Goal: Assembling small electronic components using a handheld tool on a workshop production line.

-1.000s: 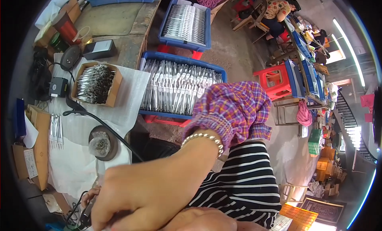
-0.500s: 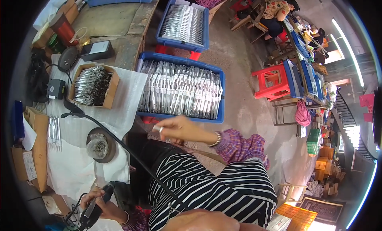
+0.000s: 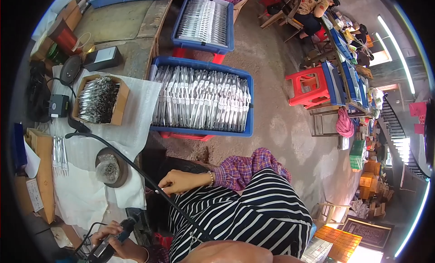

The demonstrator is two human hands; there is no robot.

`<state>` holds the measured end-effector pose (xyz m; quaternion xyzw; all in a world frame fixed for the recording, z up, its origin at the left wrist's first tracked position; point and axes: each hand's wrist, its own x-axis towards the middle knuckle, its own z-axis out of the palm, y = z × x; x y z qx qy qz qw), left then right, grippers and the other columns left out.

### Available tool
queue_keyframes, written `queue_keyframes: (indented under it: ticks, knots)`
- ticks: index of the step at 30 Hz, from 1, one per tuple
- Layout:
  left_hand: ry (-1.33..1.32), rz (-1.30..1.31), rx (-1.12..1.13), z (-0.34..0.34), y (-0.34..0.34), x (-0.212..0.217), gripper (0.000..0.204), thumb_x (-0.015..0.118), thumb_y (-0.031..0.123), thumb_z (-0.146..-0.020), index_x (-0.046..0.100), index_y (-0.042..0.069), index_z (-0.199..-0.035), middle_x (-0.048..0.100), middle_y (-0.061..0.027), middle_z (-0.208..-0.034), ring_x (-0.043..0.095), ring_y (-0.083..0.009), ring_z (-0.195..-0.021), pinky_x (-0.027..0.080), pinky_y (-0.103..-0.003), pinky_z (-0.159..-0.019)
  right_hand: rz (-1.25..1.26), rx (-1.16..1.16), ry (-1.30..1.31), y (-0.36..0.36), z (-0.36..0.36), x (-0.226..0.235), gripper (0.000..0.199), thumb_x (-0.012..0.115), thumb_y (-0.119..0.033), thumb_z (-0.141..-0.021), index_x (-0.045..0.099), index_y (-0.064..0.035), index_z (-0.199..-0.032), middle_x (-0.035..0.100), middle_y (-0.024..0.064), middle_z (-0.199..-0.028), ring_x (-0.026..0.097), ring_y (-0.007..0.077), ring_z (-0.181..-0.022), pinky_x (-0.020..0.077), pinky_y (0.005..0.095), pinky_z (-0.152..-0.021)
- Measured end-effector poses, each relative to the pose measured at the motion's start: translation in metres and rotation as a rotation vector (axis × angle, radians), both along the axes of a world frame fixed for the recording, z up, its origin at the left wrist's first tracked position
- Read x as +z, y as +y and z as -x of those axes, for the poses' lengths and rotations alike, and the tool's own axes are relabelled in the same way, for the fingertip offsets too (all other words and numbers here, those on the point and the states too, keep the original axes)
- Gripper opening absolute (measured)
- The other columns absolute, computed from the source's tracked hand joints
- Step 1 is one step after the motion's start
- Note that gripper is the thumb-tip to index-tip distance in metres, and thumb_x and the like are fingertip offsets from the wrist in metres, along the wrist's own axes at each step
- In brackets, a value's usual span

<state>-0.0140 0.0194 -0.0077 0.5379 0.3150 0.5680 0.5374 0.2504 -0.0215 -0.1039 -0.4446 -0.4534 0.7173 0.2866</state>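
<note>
At the lower left, my left hand (image 3: pixel 111 238) is wrapped round a dark hand-held power tool (image 3: pixel 103 250) with a black cord. The tool's nose points toward the front edge of the white-covered bench. My right hand (image 3: pixel 183 181) hovers above my lap, beside a black flexible rod (image 3: pixel 149 179). Its fingers are bent together, with white at one fingertip; whatever they hold, if anything, is too small to tell. Between the hands and the back of the bench sits a round dark dish (image 3: pixel 118 177) holding a clear bag of tiny metal parts (image 3: pixel 108 168).
A cardboard box (image 3: pixel 118 104) of slim silver tools stands on the bench; several more (image 3: pixel 60 155) lie at its left. Blue trays (image 3: pixel 250 104) packed with silver tools rest on red stools. Across the floor is another red stool (image 3: pixel 312 84); a person (image 3: pixel 312 7) sits at the far bench.
My right hand has come down and left from beside the blue tray to my lap near the black rod. The left hand keeps its grip on the power tool, slightly shifted.
</note>
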Motion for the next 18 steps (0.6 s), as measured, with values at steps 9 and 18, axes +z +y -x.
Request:
queue_keyframes:
  ticks: [9,18]
  knots:
    - [0.024,0.06,0.087,-0.022,-0.011,-0.003,0.027,0.059,0.012,-0.083,0.04,0.006,-0.101,0.049,-0.0093,-0.074,0.049,-0.0192,-0.067,0.039,-0.035,-0.068,0.022,0.037,0.003,0.001,-0.002,0.001,0.029,0.056,-0.016,-0.082,0.063,0.0016,-0.104,0.064,0.004,-0.065,0.053,0.0094,-0.044,0.0432,0.0225,-0.041]
    - [0.143,0.089,-0.199,-0.064,-0.046,-0.074,0.036,0.071,0.01,-0.073,0.047,0.002,-0.098,0.056,-0.0108,-0.075,0.055,-0.0208,-0.065,0.046,-0.031,-0.061,0.144,-0.025,-0.05,-0.011,-0.037,-0.013,0.028,0.054,-0.02,-0.088,0.061,-0.0023,-0.109,0.061,0.0,-0.07,0.048,0.0035,-0.048,0.0398,0.0181,-0.043]
